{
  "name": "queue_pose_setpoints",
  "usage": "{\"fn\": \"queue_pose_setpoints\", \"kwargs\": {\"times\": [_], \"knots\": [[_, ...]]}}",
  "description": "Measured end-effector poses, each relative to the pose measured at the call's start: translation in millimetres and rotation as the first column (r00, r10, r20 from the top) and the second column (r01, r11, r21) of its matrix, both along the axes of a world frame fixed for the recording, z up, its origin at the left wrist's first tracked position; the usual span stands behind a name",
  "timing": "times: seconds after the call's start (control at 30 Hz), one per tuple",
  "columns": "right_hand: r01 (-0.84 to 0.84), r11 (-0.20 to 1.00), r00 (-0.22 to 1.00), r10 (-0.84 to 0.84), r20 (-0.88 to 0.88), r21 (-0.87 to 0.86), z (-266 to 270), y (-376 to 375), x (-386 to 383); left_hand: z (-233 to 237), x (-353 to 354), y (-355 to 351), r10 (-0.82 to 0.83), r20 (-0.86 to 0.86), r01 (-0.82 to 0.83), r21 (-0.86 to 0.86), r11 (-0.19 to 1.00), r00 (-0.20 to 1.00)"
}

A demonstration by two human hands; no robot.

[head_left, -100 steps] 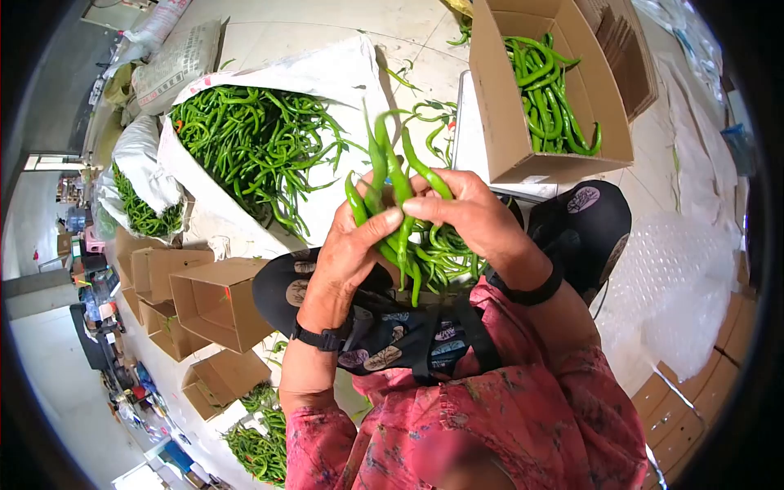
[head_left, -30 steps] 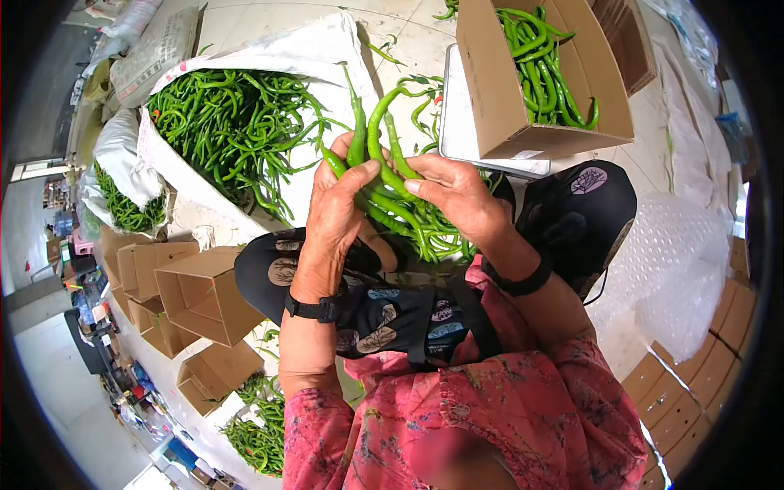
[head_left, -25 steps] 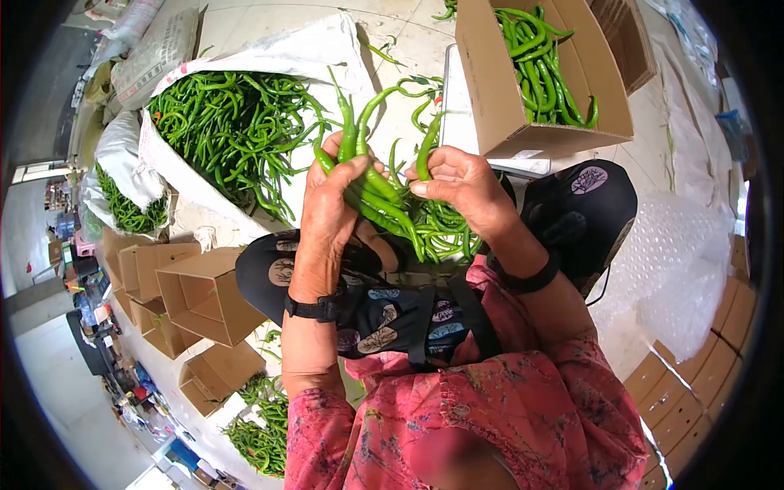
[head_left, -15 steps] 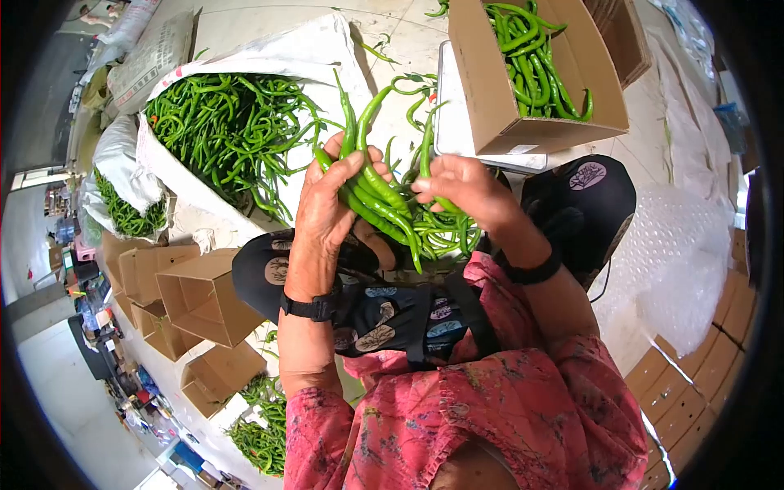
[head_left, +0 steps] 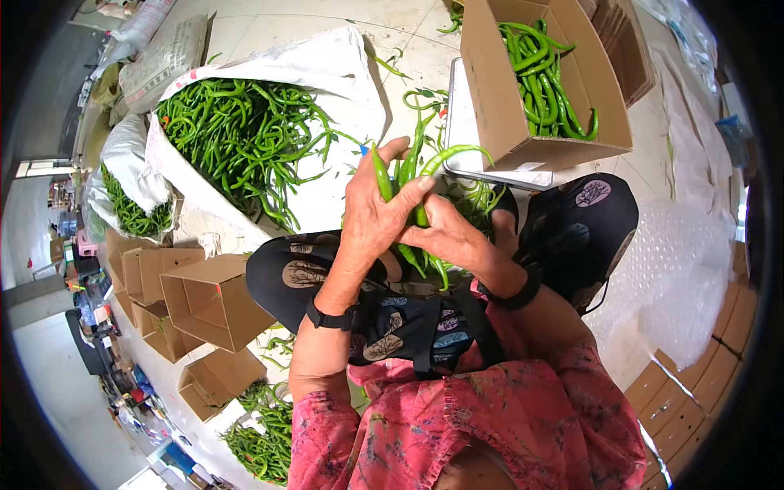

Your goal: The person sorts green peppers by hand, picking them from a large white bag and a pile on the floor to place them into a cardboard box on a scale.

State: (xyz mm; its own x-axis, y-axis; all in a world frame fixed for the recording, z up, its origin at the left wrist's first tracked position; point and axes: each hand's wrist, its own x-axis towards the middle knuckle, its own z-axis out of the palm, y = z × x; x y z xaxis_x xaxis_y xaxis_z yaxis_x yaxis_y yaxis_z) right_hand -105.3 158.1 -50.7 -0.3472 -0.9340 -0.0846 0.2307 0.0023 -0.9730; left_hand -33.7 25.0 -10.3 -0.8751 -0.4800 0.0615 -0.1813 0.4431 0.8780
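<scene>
Our left hand (head_left: pixel 371 216) is closed around a bunch of green peppers (head_left: pixel 412 163) above our lap, thumb pressed across them. Our right hand (head_left: pixel 447 238) grips the same bunch lower down, fingers curled tight. Ahead right, an open cardboard box (head_left: pixel 498 98) on a white tray (head_left: pixel 459 114) holds packed peppers (head_left: pixel 543 82) laid lengthwise. Ahead left, a wide white sack (head_left: pixel 327 61) is heaped with loose peppers (head_left: pixel 245 139); a smaller sack (head_left: pixel 131 147) beside it holds more. Empty cartons (head_left: pixel 200 298) stand at left.
</scene>
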Motion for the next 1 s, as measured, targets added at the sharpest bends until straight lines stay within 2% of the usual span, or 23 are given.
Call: {"fn": "queue_pose_setpoints", "kwargs": {"times": [0.03,0.07,0.1,0.13,0.17,0.2,0.27,0.3,0.37,0.4,0.43,0.47,0.5,0.57,0.6,0.63,0.7,0.73,0.77,0.83,0.9,0.97,1.0], "knots": [[0.022,0.997,0.999,-0.019,-0.040,0.073,3,1,1,2,1,-3,-0.019,0.037,0.024,-0.115,0.993,0.999],[0.061,0.998,0.995,-0.061,-0.076,0.004,-5,3,2,2,2,-7,-0.020,0.034,0.024,-0.115,0.993,0.999],[0.062,0.998,0.995,-0.062,-0.078,0.005,-4,4,0,1,4,-11,-0.033,0.053,0.030,0.064,0.998,0.998],[-0.019,1.000,0.980,0.016,0.200,0.014,3,5,-5,1,5,-13,-0.049,0.071,0.031,0.241,0.970,0.996],[-0.100,0.995,0.881,0.088,0.464,0.002,10,4,-9,1,7,-14,-0.062,0.081,0.023,0.417,0.909,0.995],[-0.030,0.994,0.863,0.078,0.500,-0.103,16,2,-13,0,8,-15,-0.061,0.083,0.020,0.421,0.907,0.995],[0.005,0.982,0.772,0.115,0.625,-0.187,4,-1,-28,-3,6,-19,0.087,-0.049,-0.016,0.777,0.629,0.995],[0.042,0.977,0.738,0.112,0.665,-0.211,12,-1,-35,-2,6,-19,0.155,-0.084,-0.026,0.797,0.603,0.984],[0.039,0.988,0.710,0.078,0.700,-0.149,30,3,-48,1,8,-19,0.164,-0.133,0.008,0.801,0.598,0.977],[0.093,0.973,0.692,0.091,0.716,-0.214,32,4,-51,3,8,-16,0.164,-0.137,0.013,0.804,0.594,0.977],[0.148,0.950,0.675,0.107,0.730,-0.276,36,5,-53,6,8,-14,0.111,-0.136,0.034,0.765,0.643,0.984],[0.158,0.970,0.715,0.017,0.699,-0.184,50,7,-54,8,8,-11,0.058,-0.132,0.056,0.723,0.688,0.990],[0.158,0.971,0.719,0.012,0.695,-0.181,48,6,-56,8,8,-10,0.057,-0.137,0.061,0.726,0.685,0.989],[0.146,0.959,0.679,0.082,0.729,-0.244,40,3,-62,9,8,-10,-0.026,-0.094,0.085,0.698,0.711,0.995],[0.144,0.955,0.622,0.117,0.774,-0.260,39,2,-65,10,8,-10,-0.014,-0.094,0.076,0.701,0.709,0.995],[0.145,0.954,0.626,0.116,0.771,-0.262,39,4,-67,10,8,-10,-0.017,-0.099,0.081,0.700,0.710,0.995],[0.124,0.925,0.595,0.221,0.772,-0.360,40,8,-70,11,8,-11,0.028,-0.109,0.059,0.719,0.693,0.994],[0.192,0.904,0.565,0.217,0.796,-0.382,42,7,-67,12,9,-12,0.041,-0.102,0.045,0.720,0.693,0.994],[0.192,0.901,0.576,0.217,0.788,-0.388,46,9,-68,12,9,-12,0.035,-0.114,0.058,0.716,0.695,0.993],[0.143,0.899,0.730,0.187,0.657,-0.414,53,12,-76,12,9,-12,0.029,-0.079,0.033,0.676,0.736,0.996],[0.116,0.878,0.781,0.208,0.589,-0.464,60,15,-87,15,9,-11,0.033,-0.050,0.008,0.657,0.754,0.998],[0.109,0.915,0.861,0.109,0.497,-0.389,81,24,-97,23,8,-9,0.052,-0.013,-0.032,0.639,0.769,0.999],[0.139,0.945,0.909,-0.003,0.417,-0.297,100,33,-104,21,8,-11,0.045,-0.020,-0.022,0.627,0.779,0.999]]}}
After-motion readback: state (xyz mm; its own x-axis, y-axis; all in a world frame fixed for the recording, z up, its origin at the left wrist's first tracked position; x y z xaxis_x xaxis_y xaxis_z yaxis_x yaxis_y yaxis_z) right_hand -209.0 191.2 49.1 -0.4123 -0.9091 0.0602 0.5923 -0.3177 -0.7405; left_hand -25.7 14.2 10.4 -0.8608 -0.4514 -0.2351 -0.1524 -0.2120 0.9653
